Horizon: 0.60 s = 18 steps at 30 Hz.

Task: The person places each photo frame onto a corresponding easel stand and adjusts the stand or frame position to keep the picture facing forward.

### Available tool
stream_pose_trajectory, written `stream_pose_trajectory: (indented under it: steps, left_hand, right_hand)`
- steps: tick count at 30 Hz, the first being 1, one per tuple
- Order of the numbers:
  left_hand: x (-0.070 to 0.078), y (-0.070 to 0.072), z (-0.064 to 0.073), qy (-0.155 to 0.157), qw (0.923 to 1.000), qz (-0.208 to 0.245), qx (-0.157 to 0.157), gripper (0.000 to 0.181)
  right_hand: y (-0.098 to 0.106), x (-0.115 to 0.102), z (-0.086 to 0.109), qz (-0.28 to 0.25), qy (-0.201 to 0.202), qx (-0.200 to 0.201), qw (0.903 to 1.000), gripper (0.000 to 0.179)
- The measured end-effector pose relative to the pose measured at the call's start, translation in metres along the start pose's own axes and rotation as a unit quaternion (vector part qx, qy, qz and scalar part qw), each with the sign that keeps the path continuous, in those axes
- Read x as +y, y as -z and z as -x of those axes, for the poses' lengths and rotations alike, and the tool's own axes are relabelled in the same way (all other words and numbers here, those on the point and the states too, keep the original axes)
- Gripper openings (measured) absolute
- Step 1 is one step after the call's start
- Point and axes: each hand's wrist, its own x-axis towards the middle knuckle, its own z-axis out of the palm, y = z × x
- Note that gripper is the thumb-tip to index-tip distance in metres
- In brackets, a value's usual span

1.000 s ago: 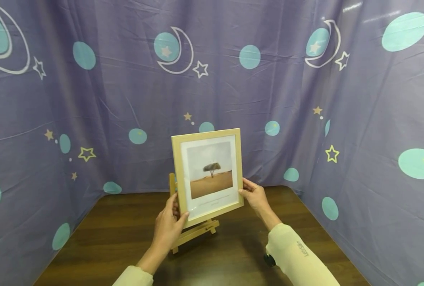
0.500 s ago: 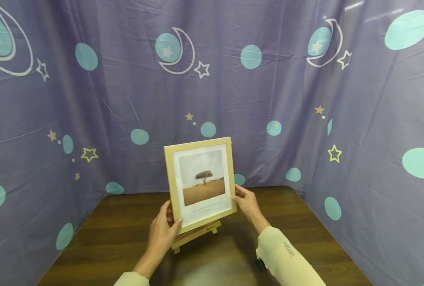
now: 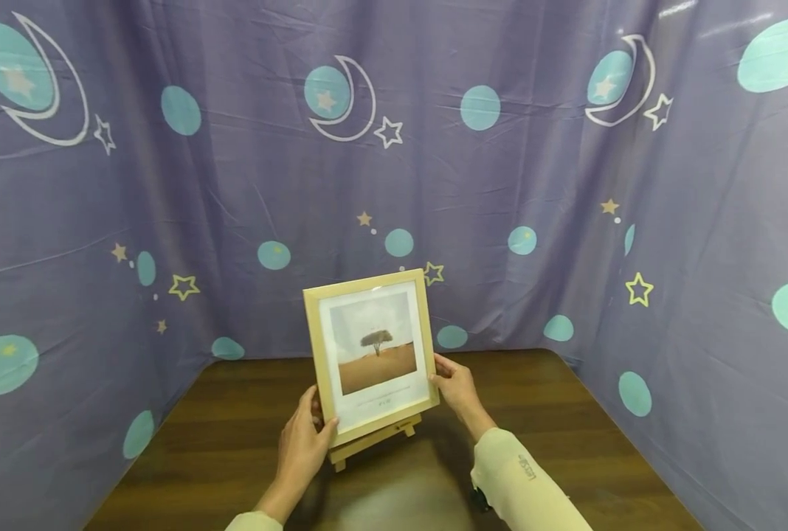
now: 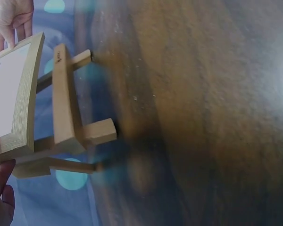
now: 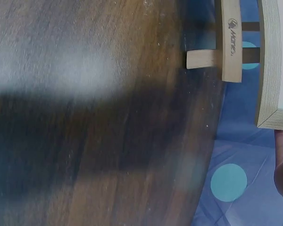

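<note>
Both hands hold a picture frame [image 3: 427,335] of pale wood, with a print of a lone tree on brown ground behind its front. My left hand [image 3: 303,441] grips its lower left edge, thumb on the front and fingers behind. At the lower right edge, my right hand [image 3: 458,387] pinches the frame the same way. Just under the frame is the ledge of a small wooden easel [image 3: 375,438] that stands on the table. In both wrist views a gap shows between the frame's bottom edge and the ledge [image 4: 66,94]. The frame hides the easel's upper part in the head view.
The dark brown wooden table [image 3: 553,428] has a glossy top. Purple curtains [image 3: 500,177] with moons, stars and teal dots surround it at the back and both sides. A small dark object [image 3: 479,500] shows under the right sleeve.
Both hands have lowered the frame and brought it slightly left, over the easel. The easel's left upright, visible earlier, is now behind the frame. The head view has shifted a little.
</note>
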Motion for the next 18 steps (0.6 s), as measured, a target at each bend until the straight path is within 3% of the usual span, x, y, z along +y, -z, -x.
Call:
stream_pose_trajectory:
  steps: [18]
  left_hand:
    - [-0.016,-0.006,0.006,0.037,0.9984,-0.029,0.031,0.07]
  right_hand:
    - [-0.024,0.013,-0.005,-0.007,0.003,0.006,0.9999,0.044]
